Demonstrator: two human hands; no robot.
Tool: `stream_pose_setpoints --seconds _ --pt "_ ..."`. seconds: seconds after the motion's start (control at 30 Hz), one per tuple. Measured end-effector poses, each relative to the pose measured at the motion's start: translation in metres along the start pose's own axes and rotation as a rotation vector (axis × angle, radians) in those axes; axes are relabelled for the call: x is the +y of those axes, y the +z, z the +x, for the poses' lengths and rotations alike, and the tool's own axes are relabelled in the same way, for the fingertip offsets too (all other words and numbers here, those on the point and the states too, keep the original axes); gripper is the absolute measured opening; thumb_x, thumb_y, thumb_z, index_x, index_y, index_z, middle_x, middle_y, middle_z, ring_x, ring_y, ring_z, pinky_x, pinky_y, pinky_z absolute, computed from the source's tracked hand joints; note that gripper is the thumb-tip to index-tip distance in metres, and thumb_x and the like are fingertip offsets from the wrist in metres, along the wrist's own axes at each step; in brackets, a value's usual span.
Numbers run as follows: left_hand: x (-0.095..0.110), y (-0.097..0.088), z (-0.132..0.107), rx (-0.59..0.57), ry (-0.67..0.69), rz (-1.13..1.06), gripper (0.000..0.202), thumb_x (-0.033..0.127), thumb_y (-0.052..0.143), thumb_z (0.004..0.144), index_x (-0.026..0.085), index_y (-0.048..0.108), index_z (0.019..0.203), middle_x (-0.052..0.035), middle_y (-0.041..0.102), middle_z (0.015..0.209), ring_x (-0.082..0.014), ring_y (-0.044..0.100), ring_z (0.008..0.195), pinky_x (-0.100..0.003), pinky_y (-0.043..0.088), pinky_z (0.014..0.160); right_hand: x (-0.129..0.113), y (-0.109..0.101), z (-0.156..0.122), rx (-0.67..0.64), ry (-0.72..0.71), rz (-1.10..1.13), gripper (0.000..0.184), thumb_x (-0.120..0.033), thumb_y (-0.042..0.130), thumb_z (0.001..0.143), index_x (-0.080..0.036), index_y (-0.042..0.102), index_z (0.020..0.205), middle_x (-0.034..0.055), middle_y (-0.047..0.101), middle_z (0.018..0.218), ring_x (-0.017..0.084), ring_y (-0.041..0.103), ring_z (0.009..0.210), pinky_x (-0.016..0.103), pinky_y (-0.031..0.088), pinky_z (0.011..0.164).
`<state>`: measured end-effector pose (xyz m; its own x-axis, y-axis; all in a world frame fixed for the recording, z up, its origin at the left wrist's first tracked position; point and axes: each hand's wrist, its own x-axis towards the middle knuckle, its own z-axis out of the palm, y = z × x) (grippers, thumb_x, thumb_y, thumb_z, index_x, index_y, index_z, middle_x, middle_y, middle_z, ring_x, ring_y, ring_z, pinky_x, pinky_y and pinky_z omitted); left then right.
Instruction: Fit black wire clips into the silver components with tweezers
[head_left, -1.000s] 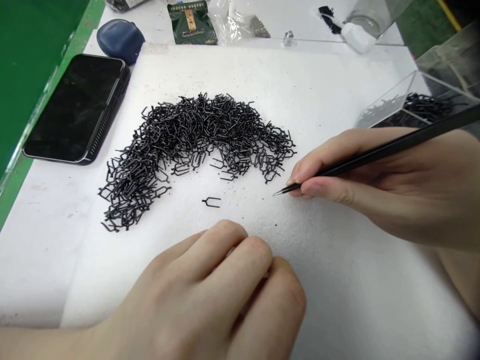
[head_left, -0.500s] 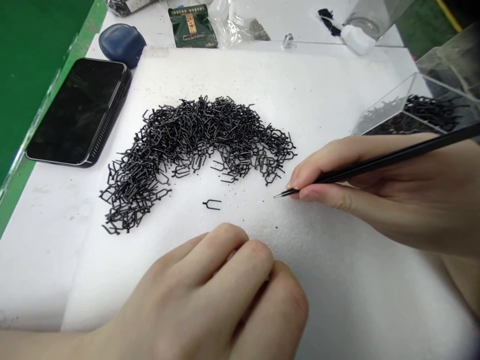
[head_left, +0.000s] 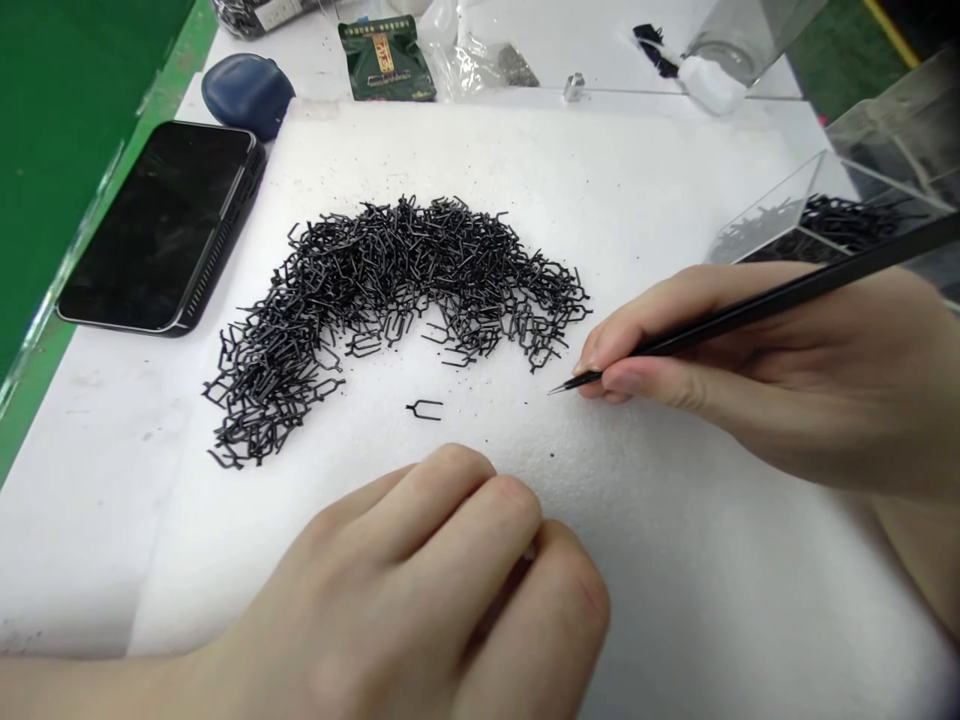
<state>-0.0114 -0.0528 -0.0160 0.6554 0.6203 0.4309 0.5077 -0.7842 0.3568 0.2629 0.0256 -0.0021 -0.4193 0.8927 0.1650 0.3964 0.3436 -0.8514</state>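
Observation:
My right hand (head_left: 750,370) pinches black tweezers (head_left: 750,297) like a pen, their fine tip resting over the white sheet, right of a curved heap of small black forked pieces (head_left: 405,255). One forked piece (head_left: 426,410) lies apart, below the heap's hollow. Nearer to me, my left hand (head_left: 450,590) is closed, knuckles up, on the sheet; its fingertips are hidden, so I cannot see what they hold, if anything.
A phone (head_left: 157,225) lies at the left beside a dark blue rounded object (head_left: 249,95). Behind are a green packet (head_left: 388,60) and a clear plastic bag (head_left: 476,60). Behind my right hand stands a clear box (head_left: 780,215) with more black pieces.
My left hand has shifted very slightly and the right hand has tilted a little. The heap and the lone forked piece lie as before.

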Motion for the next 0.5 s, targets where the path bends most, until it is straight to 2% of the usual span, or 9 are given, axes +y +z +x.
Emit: stream_pose_setpoints --seconds 0.13,0.3,0.5 --pt "0.0005 0.0000 0.0016 0.023 -0.016 0.002 0.022 0.020 0.059 0.121 0.020 0.078 0.110 -0.0035 0.078 0.094 -0.0223 0.072 0.080 -0.042 0.061 0.060 0.0008 0.0002 0.0005 -0.010 -0.016 -0.012 0.015 -0.021 0.092 0.101 -0.035 0.090 0.098 -0.0054 0.093 0.100 0.020 0.089 0.089 0.031 0.075 0.075" --pt "0.0001 0.0007 0.0026 0.013 0.007 -0.003 0.023 0.023 0.059 0.123 0.019 0.078 0.111 -0.0045 0.077 0.094 -0.0229 0.072 0.081 -0.042 0.060 0.060 0.0008 0.0003 -0.0003 -0.019 -0.046 -0.037 0.013 -0.024 0.094 0.101 -0.036 0.090 0.099 -0.0036 0.093 0.101 0.022 0.089 0.088 0.034 0.075 0.075" --pt "0.0042 -0.0002 0.0001 0.035 -0.021 -0.002 0.022 0.012 0.056 0.118 0.019 0.075 0.111 -0.0038 0.077 0.094 -0.0230 0.074 0.082 -0.041 0.060 0.062 -0.0001 -0.0001 -0.0022 -0.019 0.008 -0.039 0.016 -0.021 0.091 0.102 -0.038 0.090 0.100 -0.0035 0.093 0.103 0.025 0.088 0.091 0.038 0.075 0.077"
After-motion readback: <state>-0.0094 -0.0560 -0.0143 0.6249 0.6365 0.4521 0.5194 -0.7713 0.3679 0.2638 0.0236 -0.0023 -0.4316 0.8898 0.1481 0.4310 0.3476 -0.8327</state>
